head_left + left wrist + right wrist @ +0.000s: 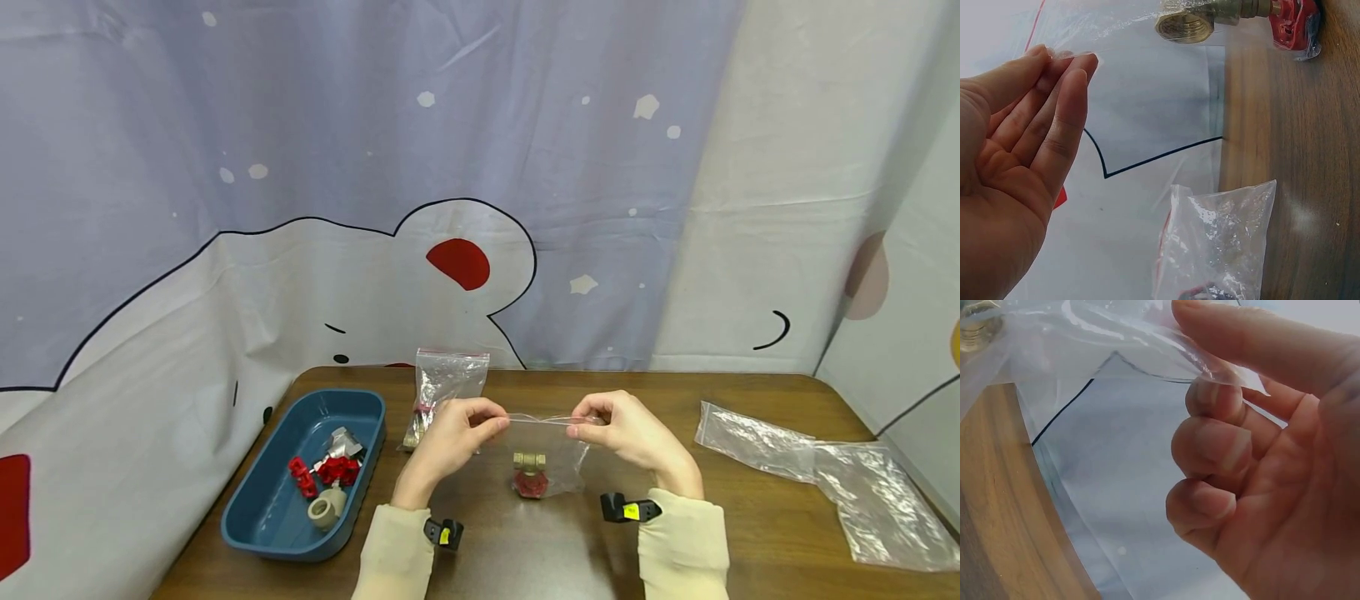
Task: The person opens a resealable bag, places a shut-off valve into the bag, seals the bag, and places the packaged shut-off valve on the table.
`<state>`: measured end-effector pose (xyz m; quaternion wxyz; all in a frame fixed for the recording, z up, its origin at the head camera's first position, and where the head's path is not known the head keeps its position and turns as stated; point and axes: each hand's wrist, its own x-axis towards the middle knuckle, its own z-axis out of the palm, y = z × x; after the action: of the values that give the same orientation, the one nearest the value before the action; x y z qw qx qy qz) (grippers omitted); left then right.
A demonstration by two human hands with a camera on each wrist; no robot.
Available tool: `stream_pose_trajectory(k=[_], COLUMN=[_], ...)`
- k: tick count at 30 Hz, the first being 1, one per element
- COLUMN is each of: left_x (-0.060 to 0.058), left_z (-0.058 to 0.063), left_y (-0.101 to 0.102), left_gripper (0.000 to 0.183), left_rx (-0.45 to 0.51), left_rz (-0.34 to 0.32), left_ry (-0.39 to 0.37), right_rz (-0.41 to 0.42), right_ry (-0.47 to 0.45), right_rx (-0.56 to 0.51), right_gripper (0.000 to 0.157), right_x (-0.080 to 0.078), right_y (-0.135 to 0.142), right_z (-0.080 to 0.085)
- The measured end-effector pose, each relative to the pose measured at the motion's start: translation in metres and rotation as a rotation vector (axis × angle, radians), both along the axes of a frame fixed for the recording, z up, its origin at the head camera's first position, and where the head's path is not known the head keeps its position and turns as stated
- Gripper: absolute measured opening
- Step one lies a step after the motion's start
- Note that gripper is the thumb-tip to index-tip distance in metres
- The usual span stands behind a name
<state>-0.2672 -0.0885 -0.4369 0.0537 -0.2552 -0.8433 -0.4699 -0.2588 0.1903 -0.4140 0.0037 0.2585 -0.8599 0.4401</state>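
Between both hands hangs a clear zip bag (562,475), its top edge stretched level. Inside it sits a brass valve (529,461) with a red handwheel (531,484) at the bottom. My left hand (459,433) pinches the bag's upper left corner between thumb and fingers. At the upper right corner, my right hand (632,432) pinches the film; its other fingers curl inward in the right wrist view. The left wrist view shows the valve's threaded brass opening (1192,28) and red wheel (1291,25) through the plastic.
A blue tray (247,508) on the left holds red-handled and pale valve parts. Behind my left hand stands a filled zip bag (450,375) with a red seal line. Flat clear bags (885,500) lie at the table's right side. A printed curtain (600,167) hangs behind the table.
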Motion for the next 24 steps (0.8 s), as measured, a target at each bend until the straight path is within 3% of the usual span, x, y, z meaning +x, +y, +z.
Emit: stream_pose_trajectory(k=[9, 16, 24], left_x=[0.000, -0.001, -0.001], left_z=[0.000, -0.001, 0.000], left_y=[0.000, -0.001, -0.001], left_gripper=[0.012, 0.006, 0.010], left_rx=[0.012, 0.014, 0.016], left_rz=[-0.008, 0.004, 0.000], left_ry=[0.001, -0.018, -0.014], right_rz=[0.036, 0.008, -0.027], right_ry=[0.014, -0.048, -0.134], right_rx=[-0.135, -0.121, -0.104], right_gripper=[0.012, 0.008, 0.017], right_x=[0.002, 0.004, 0.003], right_y=[-0.004, -0.003, 0.007], right_z=[0.000, 0.003, -0.001])
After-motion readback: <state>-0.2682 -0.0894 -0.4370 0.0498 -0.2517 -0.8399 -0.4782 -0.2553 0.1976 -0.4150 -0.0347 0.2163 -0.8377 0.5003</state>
